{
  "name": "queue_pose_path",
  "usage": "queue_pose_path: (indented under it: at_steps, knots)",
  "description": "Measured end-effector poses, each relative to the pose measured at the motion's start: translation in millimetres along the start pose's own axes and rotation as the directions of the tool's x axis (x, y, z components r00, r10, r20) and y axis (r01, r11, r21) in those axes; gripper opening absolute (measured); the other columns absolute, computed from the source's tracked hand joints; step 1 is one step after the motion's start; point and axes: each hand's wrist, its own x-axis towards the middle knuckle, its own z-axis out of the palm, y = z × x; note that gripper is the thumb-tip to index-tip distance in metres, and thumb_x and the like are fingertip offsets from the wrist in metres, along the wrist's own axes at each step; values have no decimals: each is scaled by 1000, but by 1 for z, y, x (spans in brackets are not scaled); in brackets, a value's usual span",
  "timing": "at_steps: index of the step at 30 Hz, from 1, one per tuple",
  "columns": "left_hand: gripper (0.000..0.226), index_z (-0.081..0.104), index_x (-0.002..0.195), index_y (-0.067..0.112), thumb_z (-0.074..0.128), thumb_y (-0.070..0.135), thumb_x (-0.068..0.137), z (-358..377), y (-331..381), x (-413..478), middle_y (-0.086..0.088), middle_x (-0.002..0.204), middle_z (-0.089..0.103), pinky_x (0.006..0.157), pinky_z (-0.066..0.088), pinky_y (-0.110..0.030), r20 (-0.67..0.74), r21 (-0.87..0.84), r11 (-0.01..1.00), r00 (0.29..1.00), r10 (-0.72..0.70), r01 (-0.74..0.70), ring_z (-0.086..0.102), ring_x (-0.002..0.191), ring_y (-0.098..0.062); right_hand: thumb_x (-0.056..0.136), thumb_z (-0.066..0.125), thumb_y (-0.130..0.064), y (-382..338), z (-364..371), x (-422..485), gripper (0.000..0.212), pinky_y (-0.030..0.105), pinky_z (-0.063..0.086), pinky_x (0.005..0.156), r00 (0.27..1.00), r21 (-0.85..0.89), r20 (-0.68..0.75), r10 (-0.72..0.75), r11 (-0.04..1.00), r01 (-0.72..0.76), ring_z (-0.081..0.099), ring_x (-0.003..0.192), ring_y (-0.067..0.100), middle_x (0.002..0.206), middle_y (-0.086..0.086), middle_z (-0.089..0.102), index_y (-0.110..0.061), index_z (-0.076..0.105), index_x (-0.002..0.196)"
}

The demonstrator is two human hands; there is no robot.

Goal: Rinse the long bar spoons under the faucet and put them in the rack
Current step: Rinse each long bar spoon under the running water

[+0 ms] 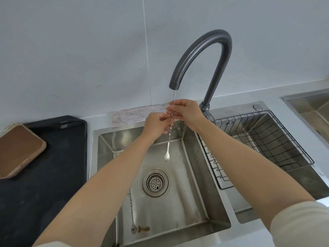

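Note:
A long twisted bar spoon point(167, 150) hangs bowl-down over the steel sink point(195, 175), right under the grey faucet point(204, 56), from which a thin stream of water runs. My right hand point(185, 113) pinches the stem high up, and my left hand point(156, 125) holds it just below. A second bar spoon point(132, 211) lies on the sink floor at the left, its bowl toward me. The black wire rack point(258, 145) sits in the right basin with nothing visible in it.
The round drain strainer point(155, 182) is in the middle of the sink floor, a small brown scrap point(144, 228) near the front. A black mat point(44, 175) with a brown wooden board point(17, 150) lies left. A cloth point(130, 115) is behind the sink.

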Motion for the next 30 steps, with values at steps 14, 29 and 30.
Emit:
queue_pose_path:
  at_steps: [14, 29, 30]
  knots:
    - [20, 65, 75, 16, 53, 17, 91, -24, 26, 11, 2, 75, 64, 73, 48, -25, -96, -224, 975, 995, -19, -3, 60, 70, -10, 84, 63, -4, -4, 13, 1, 20, 11, 43, 42, 990, -274, 142, -27, 959, 65, 55, 38, -1, 42, -9, 62, -9, 61, 65]
    - [28, 59, 73, 16, 45, 20, 97, -91, 35, 21, 11, 50, 69, 57, 54, -16, -183, -416, 908, 982, -38, -42, 67, 52, -2, 87, 60, -7, -9, -3, 13, 8, 15, 56, 56, 941, -388, 310, 138, 922, -8, 66, 48, 3, 52, -7, 70, -2, 66, 85]
    - [28, 59, 73, 16, 44, 20, 97, -93, 33, 22, 11, 50, 69, 58, 54, -16, -193, -425, 904, 980, -44, -43, 67, 53, -2, 87, 60, -7, -10, -4, 14, 9, 14, 56, 54, 937, -396, 318, 142, 918, -5, 66, 48, 3, 52, -7, 70, -4, 66, 82]
